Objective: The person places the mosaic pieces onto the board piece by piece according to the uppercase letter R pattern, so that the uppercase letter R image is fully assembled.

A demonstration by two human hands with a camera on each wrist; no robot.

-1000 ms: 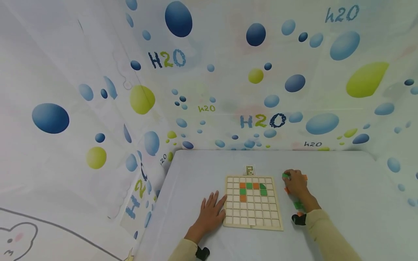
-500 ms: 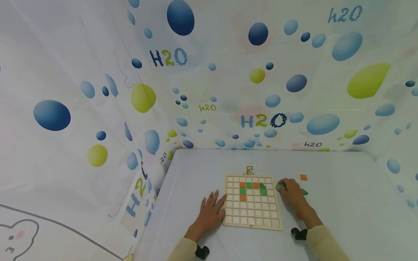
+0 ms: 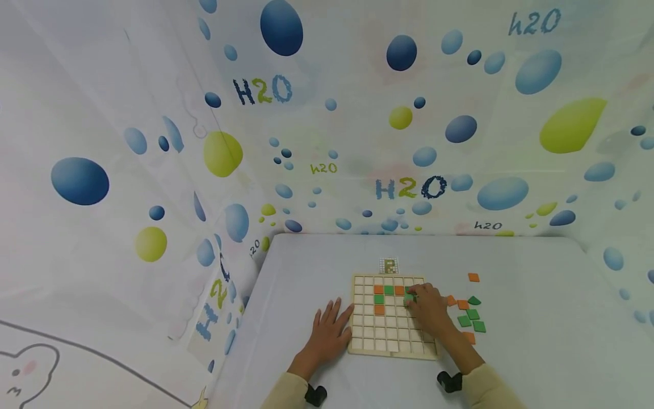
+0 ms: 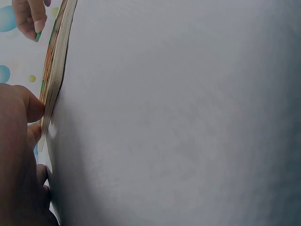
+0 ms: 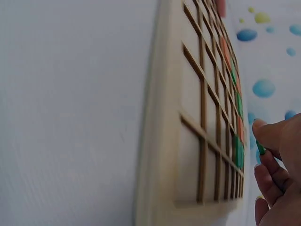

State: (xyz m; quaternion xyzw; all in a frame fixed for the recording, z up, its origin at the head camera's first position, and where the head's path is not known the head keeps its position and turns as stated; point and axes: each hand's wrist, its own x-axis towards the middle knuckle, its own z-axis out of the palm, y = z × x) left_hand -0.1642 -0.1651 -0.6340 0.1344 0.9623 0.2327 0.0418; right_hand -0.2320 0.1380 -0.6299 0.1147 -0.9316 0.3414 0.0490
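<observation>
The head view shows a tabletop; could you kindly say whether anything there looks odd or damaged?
Nothing looks spilled or damaged; only one orange square tile seems slightly astray, lying apart from the scattered orange and green tiles right of the beige wooden grid board.

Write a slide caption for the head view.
Left hand touches the gridded board; right hand holds a green tile over it.
</observation>
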